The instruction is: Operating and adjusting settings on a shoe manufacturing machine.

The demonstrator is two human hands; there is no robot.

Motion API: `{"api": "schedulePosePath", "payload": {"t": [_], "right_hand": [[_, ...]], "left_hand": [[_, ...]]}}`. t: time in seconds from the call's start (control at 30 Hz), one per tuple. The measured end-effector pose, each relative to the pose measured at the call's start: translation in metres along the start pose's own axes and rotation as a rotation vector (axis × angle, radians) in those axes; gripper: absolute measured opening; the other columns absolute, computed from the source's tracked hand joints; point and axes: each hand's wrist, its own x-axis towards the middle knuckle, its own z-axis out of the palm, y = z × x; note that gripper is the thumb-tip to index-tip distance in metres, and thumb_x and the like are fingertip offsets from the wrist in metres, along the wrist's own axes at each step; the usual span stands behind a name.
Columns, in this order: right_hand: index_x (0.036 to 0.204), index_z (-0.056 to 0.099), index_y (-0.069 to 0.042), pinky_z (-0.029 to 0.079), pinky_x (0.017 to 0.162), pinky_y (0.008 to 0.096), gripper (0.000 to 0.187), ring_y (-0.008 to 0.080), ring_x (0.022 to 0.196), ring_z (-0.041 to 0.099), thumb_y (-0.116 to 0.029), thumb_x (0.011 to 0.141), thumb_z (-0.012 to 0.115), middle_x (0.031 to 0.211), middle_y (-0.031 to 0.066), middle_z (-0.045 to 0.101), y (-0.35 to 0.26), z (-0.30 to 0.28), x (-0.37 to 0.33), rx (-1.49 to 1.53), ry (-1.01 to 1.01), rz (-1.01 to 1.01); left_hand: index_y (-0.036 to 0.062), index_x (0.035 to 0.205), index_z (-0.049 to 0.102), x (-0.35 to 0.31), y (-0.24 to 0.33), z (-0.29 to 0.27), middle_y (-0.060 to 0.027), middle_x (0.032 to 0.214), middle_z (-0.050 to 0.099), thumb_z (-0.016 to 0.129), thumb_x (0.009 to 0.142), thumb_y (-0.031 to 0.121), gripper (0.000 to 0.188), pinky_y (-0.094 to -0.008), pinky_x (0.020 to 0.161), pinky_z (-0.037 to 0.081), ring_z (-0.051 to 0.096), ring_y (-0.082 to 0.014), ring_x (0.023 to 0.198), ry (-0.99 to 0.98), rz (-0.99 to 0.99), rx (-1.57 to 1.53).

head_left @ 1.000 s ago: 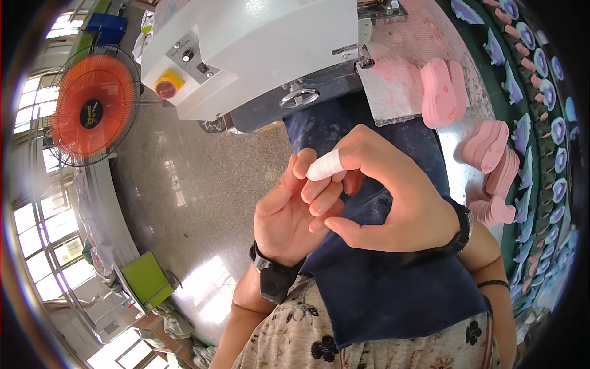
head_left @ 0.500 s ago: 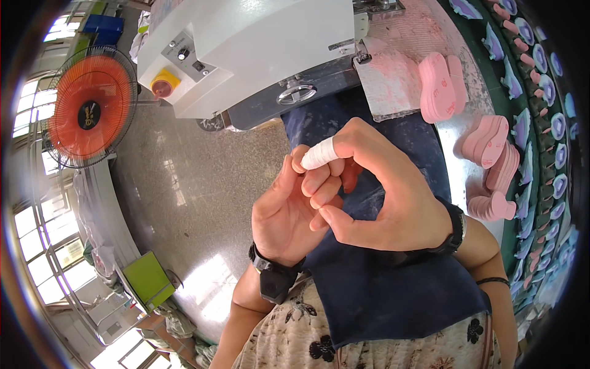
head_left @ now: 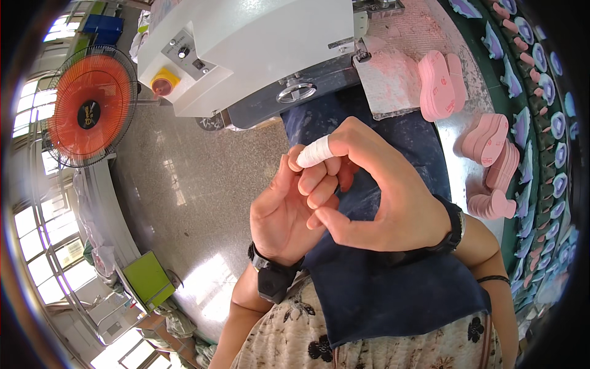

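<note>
Head view, centre of the frame: the left hand (head_left: pixel 284 212) is half open, palm up, over a dark blue apron (head_left: pixel 393 295); the right hand (head_left: pixel 381 197) curls over it, its fingers pinching a white-taped fingertip (head_left: pixel 314 152) just above the left palm; pink shoe soles (head_left: pixel 485 138) lie stacked at right; a white machine (head_left: pixel 246 49) fills the top; an orange fan (head_left: pixel 91 114) stands upper left.

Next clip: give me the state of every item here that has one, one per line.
White tape: wrapped round a left fingertip, pinched by the right hand.
Left hand: palm up, fingers curled.
Pink soles: stacked on the bench.
Orange fan: facing the camera; spinning or not, cannot tell.
Yellow-based red button: not pressed by anyone.
</note>
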Motion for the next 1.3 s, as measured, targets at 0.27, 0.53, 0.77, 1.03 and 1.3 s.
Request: {"api": "schedulePosePath", "payload": {"t": [0.27,0.53,0.77,1.03,1.3], "right_hand": [[0.113,0.062,-0.005,0.046,0.071,0.0281,0.041,0.0163,0.077,0.059,0.003,0.074,0.07,0.096,0.0039,0.059,-0.001,0.005,-0.004,-0.097,0.151,-0.043],[0.107,0.071,-0.009,0.051,0.07,0.0322,0.035,0.0228,0.084,0.059,-0.001,0.074,0.078,0.1,0.0024,0.069,0.011,0.021,0.006,-0.387,0.103,-0.457],[0.106,0.071,-0.007,0.051,0.069,0.0306,0.033,0.0218,0.081,0.058,-0.003,0.074,0.078,0.091,0.0028,0.067,0.013,0.024,0.008,-0.448,0.118,-0.412],[0.111,0.068,-0.007,0.046,0.063,0.0248,0.032,0.011,0.068,0.055,0.001,0.08,0.073,0.088,0.0022,0.067,0.003,0.01,0.006,-0.268,0.24,-0.09],[0.107,0.067,-0.005,0.043,0.062,0.0248,0.029,0.0145,0.067,0.053,0.006,0.081,0.07,0.094,0.0065,0.067,0.004,0.004,0.001,-0.33,0.267,-0.278]], "left_hand": [[0.011,0.114,0.049,0.0,0.0,0.003,-0.0026,0.099,0.051,0.045,0.105,0.031,0.022,-0.0269,0.073,0.047,0.05,-0.0112,0.087,0.175,0.102,0.325],[0.0056,0.125,0.047,0.005,0.002,-0.001,-0.0067,0.118,0.056,0.048,0.103,0.03,0.033,-0.03,0.095,0.047,0.059,-0.0167,0.111,0.056,0.065,0.524],[0.0014,0.128,0.044,0.001,-0.003,0.003,-0.0073,0.12,0.055,0.048,0.102,0.028,0.038,-0.0304,0.098,0.046,0.057,-0.0163,0.113,0.086,0.05,0.497],[-0.0007,0.141,0.042,0.005,-0.006,0.0,-0.0103,0.129,0.054,0.047,0.1,0.023,0.048,-0.035,0.104,0.04,0.055,-0.0207,0.117,0.089,0.034,0.618],[0.0014,0.132,0.048,0.006,-0.003,0.003,-0.0102,0.126,0.057,0.045,0.103,0.03,0.041,-0.0358,0.103,0.041,0.053,-0.0195,0.117,0.107,-0.023,0.517]]}}
